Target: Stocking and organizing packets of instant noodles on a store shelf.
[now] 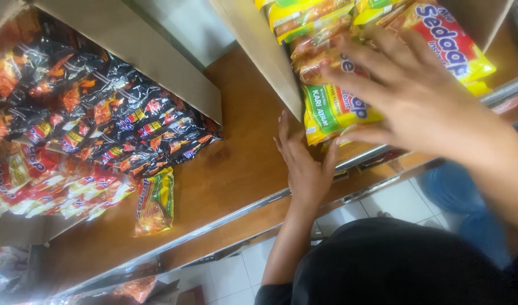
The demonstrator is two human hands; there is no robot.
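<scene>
1. While the person leaned over the wooden shelf (230,164), the right hand (417,96) lay spread, fingers wide apart, flat on a stack of yellow and green instant noodle packets (332,110) in the right-hand cardboard box (259,51). It pressed on them rather than closing around any one.
2. The left hand (304,169) stood open too, fingers straight and together, its tips against the lower corner of that box where the packets bulged out; it gripped nothing.
3. Those packets sat at the box's open front, near the shelf's metal edge strip (225,223), the lowest one overhanging slightly.
4. To do this well, I judged, the flat right palm should keep even pressure so the slippery wrappers slid back together, not one by one.
5. The left hand would serve best as a stop beneath the lowest packet, since that one looked likeliest to slip off towards the tiled floor (394,200).
6. Pushing too hard risked crushing the brittle noodles inside, so a firm, slow shove seemed wiser.
7. Further left, a second box (157,62) held black and orange packets (123,124) and red ones (38,181), well apart from both hands.
8. One loose packet (155,202) lay flat on the shelf just in front of them, untouched.
</scene>
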